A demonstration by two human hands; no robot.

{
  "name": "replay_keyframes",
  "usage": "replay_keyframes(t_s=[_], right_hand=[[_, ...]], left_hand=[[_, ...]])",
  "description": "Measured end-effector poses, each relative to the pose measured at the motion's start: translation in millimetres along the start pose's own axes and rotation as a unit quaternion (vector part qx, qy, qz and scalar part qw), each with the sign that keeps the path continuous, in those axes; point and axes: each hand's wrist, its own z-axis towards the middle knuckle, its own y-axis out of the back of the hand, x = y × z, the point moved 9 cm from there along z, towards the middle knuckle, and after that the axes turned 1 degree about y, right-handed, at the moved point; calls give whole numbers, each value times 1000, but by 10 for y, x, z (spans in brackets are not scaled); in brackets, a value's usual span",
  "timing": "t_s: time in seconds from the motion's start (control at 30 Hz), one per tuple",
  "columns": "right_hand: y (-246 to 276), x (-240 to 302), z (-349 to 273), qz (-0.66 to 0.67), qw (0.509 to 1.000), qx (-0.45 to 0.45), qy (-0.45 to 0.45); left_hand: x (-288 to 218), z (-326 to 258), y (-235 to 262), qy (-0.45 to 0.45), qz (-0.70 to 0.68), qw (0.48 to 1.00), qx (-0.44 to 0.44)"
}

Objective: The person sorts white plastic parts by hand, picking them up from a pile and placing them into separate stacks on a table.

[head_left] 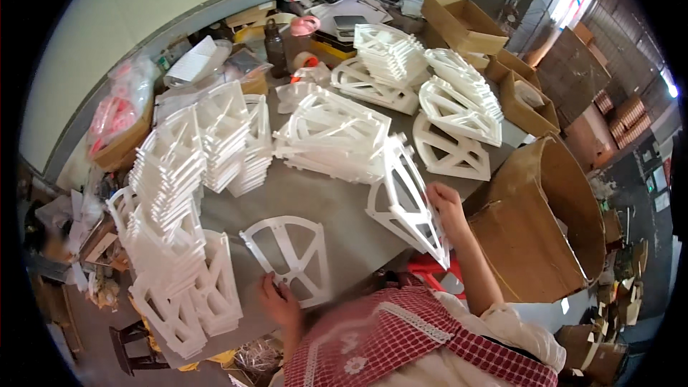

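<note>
Our left hand pinned a flat white frame on the desk; our right hand, at three o'clock, clasped an upright frame, likely mid-assembly.

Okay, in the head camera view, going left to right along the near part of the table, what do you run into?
Tall stack of white plastic frames → left hand → flat fan-shaped white frame lying on the table → upright white frame assembly → right hand → big cardboard box.

Two hands, one dark bottle, many white plastic frames, several cardboard boxes
</note>
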Motion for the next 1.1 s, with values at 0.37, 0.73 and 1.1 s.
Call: replay_keyframes(t_s=[0.37,0.73,1.1], right_hand=[[403,-553,62,-440,889,-74,99],[-67,120,343,-615,750,-108,218],[-1293,593,2118,-576,781,-43,236]], left_hand=[[-78,89,-36,3,-5,999,52],[-116,34,25,15,33,999,-4],[-81,79,-12,0,28,1000,2]])
